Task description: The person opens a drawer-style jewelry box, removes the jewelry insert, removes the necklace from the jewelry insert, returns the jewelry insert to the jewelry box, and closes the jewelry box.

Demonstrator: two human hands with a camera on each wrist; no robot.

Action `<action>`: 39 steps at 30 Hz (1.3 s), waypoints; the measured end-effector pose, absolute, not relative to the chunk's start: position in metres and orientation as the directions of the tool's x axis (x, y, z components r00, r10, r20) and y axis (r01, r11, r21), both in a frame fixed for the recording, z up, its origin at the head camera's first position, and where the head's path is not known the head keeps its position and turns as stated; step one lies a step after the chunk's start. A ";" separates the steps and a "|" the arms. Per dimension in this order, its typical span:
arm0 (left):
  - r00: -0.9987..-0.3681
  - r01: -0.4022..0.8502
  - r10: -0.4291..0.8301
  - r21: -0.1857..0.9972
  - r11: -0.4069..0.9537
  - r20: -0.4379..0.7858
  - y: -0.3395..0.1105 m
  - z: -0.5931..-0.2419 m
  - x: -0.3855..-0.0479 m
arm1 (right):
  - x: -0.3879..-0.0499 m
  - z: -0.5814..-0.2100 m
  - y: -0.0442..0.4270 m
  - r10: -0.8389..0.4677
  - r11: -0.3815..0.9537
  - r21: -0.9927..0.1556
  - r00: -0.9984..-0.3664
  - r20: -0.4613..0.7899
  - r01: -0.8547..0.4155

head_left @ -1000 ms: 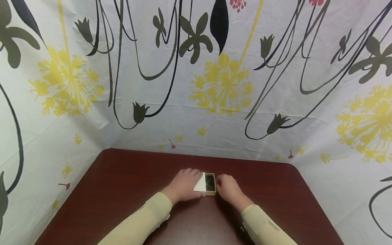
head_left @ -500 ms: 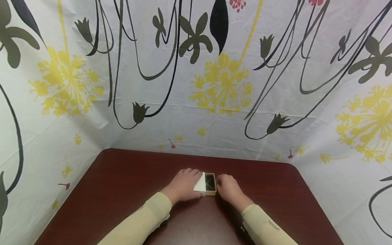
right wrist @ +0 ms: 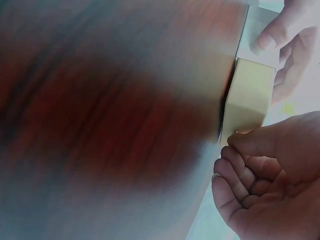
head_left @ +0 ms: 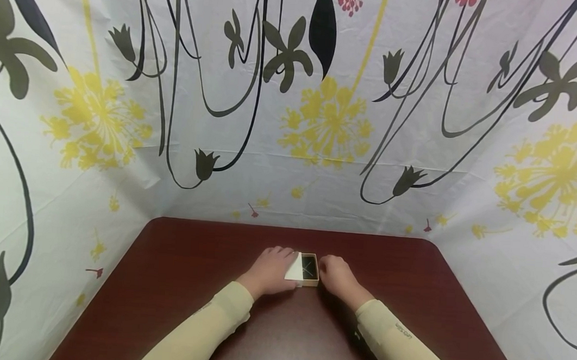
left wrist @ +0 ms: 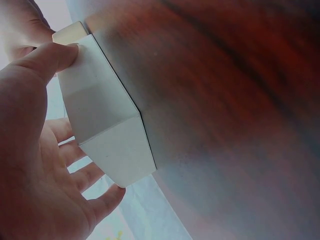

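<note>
One left hand point(head_left: 268, 271) is gripping one white sleeve point(head_left: 294, 270) between thumb and fingers; from its right end, one yellowish tray point(head_left: 309, 284) is protruding, and both are lying on one reddish table point(head_left: 280, 332). One right hand point(head_left: 338, 278) is curling its fingers at the tray's end; whether pinching, I cannot tell.

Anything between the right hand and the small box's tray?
Nothing visible: the right hand is right at the exposed end of the tray; contact is unclear. The left hand and white cover are at the tray's other end, out of the way.
</note>
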State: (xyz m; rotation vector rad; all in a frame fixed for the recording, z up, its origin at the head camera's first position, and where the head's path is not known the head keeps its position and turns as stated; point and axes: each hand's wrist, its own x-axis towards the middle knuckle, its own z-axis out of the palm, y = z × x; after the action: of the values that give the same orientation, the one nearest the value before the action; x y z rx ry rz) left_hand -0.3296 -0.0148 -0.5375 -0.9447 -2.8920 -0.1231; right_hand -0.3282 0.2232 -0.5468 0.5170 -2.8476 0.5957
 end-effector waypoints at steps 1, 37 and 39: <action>-0.803 0.592 0.584 0.047 0.805 0.117 -0.015 -0.538 -0.330 | -0.337 -0.561 0.231 -0.317 0.844 -0.355 -0.908 0.276 -0.402; -0.804 0.591 0.583 0.050 0.805 0.116 -0.014 -0.536 -0.328 | -0.368 -0.605 0.250 -0.350 0.832 -0.311 -0.870 0.347 -0.459; -0.803 0.592 0.585 0.049 0.804 0.116 -0.014 -0.536 -0.329 | -0.364 -0.599 0.249 -0.348 0.831 -0.323 -0.876 0.335 -0.454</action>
State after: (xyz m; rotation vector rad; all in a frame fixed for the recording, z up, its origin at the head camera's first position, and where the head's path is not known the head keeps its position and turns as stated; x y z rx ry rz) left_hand -0.3286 -0.0145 -0.5360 -0.9461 -2.8929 -0.1257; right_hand -0.3641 0.2487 -0.5994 0.6137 -2.7496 0.5797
